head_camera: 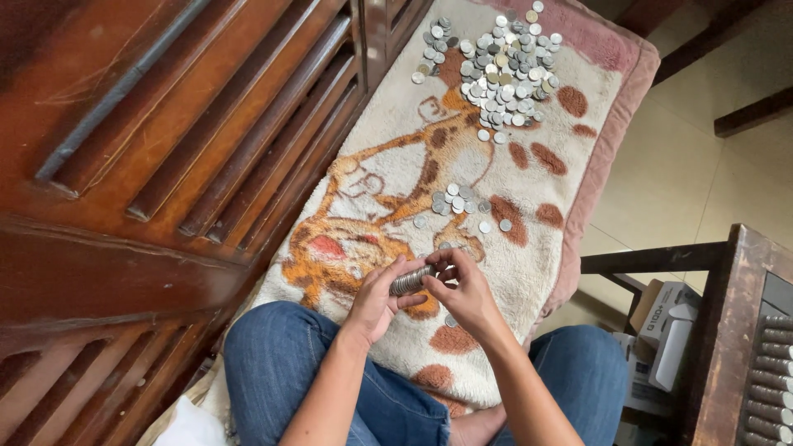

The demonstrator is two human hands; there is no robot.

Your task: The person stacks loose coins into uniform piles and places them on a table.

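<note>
Coin stack: a short roll of silver coins (412,281) sits low in the centre of the frame, lying sideways between both hands, above the mat and just ahead of the knees.
Left hand: the left hand (376,299) cradles the near end of the roll, its fingers curled closed around the coins from below.
Right hand: the right hand (467,291) caps the far end, thumb and fingers pinched on the stack's last coins.
Doing it well: judging by the grip, the roll holds together only while both ends are pressed toward each other; keeping the faces flush and the edges lined up should stop coins slipping out of the middle.
Small group: a loose scatter of coins (457,203) lies flat on the mat at centre frame, near the hands but apart from them.
Big pile: a heap of mixed silver and a few yellowish coins (500,70) fills the upper centre of the frame, well apart from the hands.
Mat: a cream towel mat (529,264) with an orange cartoon animal and a pink border carries all the coins; none lie in a bowl or tray.
Containers: white cardboard boxes (665,330) stand at the lower right under a dark wooden frame; their contents are hidden.
Left side: slatted brown woodwork (165,149) fills the left of the frame.
</note>
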